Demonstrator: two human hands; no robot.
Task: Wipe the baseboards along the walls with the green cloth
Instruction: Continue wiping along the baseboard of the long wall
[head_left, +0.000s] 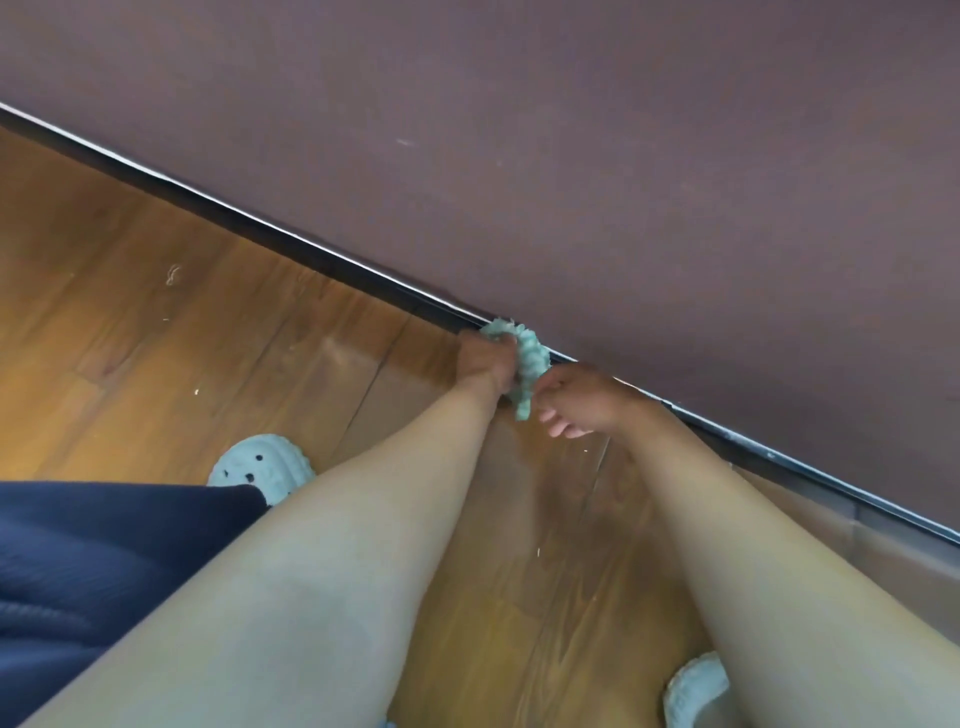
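Observation:
A dark baseboard (291, 241) with a thin pale top edge runs diagonally from upper left to lower right, between the purple-brown wall and the wooden floor. The bunched green cloth (527, 364) lies against it near the middle. My left hand (485, 361) grips the cloth's upper part right at the baseboard. My right hand (584, 397) sits just to the right and pinches the cloth's hanging lower end, its other fingers loosely curled.
The purple-brown wall (623, 156) fills the top and right. A wooden floor (156, 312) with small pale crumbs spreads to the left. Two pale slippers show, one at left (257, 462) and one at the bottom right (696, 686). Dark blue fabric (104, 551) covers the lower left.

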